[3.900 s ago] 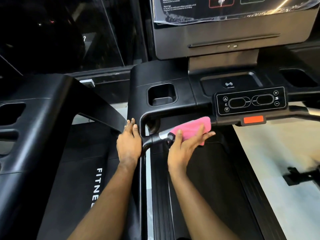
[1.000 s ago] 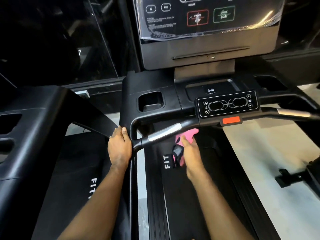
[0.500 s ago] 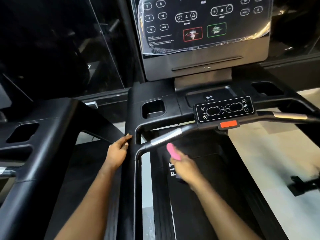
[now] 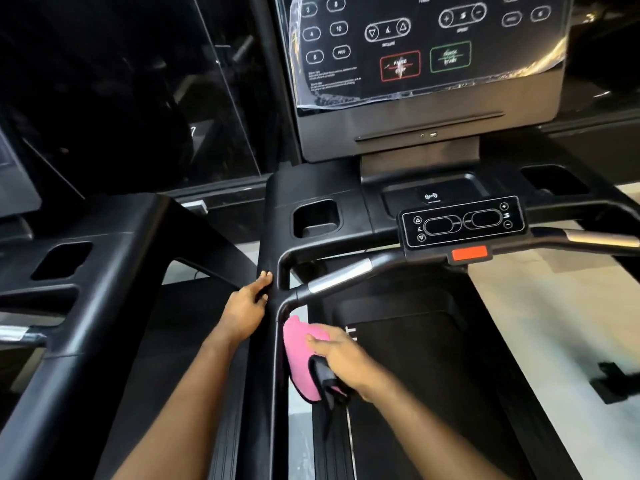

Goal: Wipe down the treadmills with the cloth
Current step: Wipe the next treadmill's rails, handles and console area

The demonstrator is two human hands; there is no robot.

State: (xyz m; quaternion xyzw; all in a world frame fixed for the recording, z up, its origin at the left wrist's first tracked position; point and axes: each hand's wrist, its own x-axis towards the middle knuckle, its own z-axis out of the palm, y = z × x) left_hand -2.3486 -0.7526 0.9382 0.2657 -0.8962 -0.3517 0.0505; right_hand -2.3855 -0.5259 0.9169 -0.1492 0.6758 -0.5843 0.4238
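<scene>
A black treadmill (image 4: 346, 188) fills the middle of the view, with a console screen (image 4: 426, 46) under plastic film and a small control panel (image 4: 462, 221) above a red stop tab. My right hand (image 4: 346, 358) holds a pink cloth (image 4: 299, 358) with a black underside against the inner face of the left side rail (image 4: 278, 341), just below the bend of the handlebar (image 4: 341, 275). My left hand (image 4: 247, 306) rests with straight fingers on the outer side of the same upright.
A second black treadmill (image 4: 97, 271) stands close on the left, its belt below my left arm. Dark glass panels rise behind both machines. Pale floor lies to the right, with a black bracket (image 4: 613, 379) on it.
The cloth has come off the front handlebar and moved down and left onto the side rail. My left hand has slid slightly back along the upright. The view has tilted upward.
</scene>
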